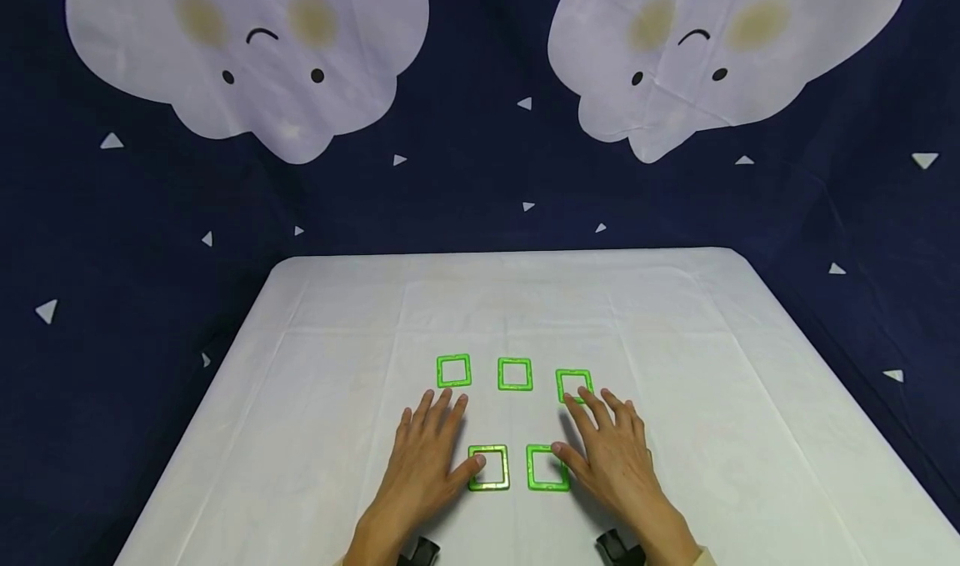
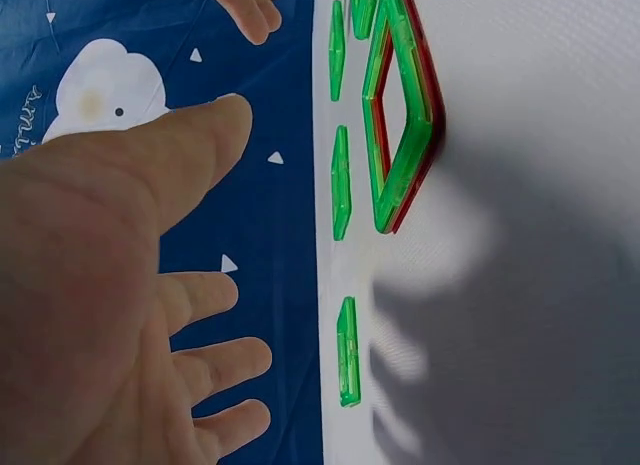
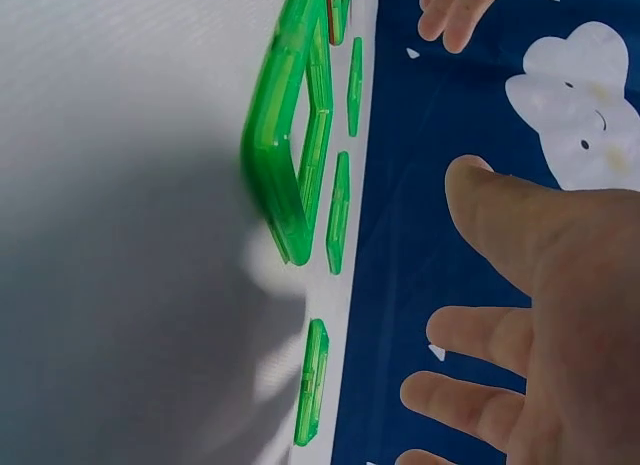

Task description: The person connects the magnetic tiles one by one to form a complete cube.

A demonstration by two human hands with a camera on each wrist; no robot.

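Five green square frames lie flat on the white tabletop [image 1: 315, 433], three in a far row and two nearer the person. Leftmost, the left hand [image 1: 429, 462] hovers with fingers spread wide and pointing away from the body, grasping nothing, its thumb over the near-left frame [image 1: 489, 487] in the head view (the left wrist view shows the thumb raised well above it). Next, the far-left frame [image 1: 454, 384] sits just beyond the left fingertips, turned very slightly. That near-left frame rests squarely, a red layer [image 2: 438, 113] beneath it. The far-middle frame [image 1: 515, 388] and near-right frame [image 1: 547, 486] also face nearly square to the person. Rightmost frame of the far row, the far-right frame [image 1: 573, 373] sits a touch closer and slightly askew. All five have sides that look equal, so neither axis runs longer; their edges go roughly across and away. Farthest right, the right hand [image 1: 618, 462] hovers, fingers apart, equally unburdened, its thumb above the near-right frame.
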